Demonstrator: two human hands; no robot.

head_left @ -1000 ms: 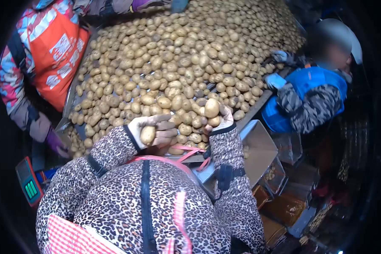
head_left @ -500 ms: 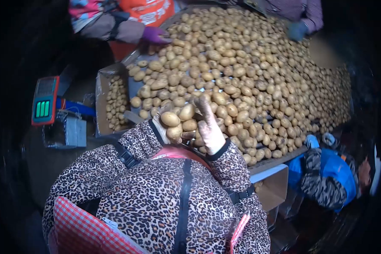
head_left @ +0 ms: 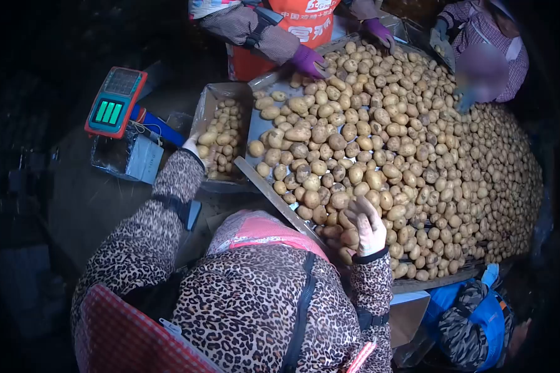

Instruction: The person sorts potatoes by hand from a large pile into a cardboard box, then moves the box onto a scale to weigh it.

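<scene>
My left hand [head_left: 194, 145], in a pale glove, reaches over the near side of a cardboard box [head_left: 200, 118] on the left. Potatoes [head_left: 209, 138] lie right at its fingertips inside the box; most of its fingers are hidden. My right hand [head_left: 368, 229] is over the near edge of the large potato heap [head_left: 404, 149]. Its soiled glove fingers are bent and apart, and several potatoes [head_left: 348, 239] lie just beside and below the palm.
A sloping board [head_left: 277, 198] edges the heap on my side. Beyond the box stands a scale with a lit display [head_left: 109, 112]. Opposite, a person's purple gloves [head_left: 310, 61] touch the heap; another person [head_left: 488, 50] is at far right. A blue-and-camouflage figure [head_left: 473, 323] is at lower right.
My left hand, cupped around several potatoes before, has moved left to the box. My right hand has parted from it and gone to the heap's near edge. The view has shifted.
</scene>
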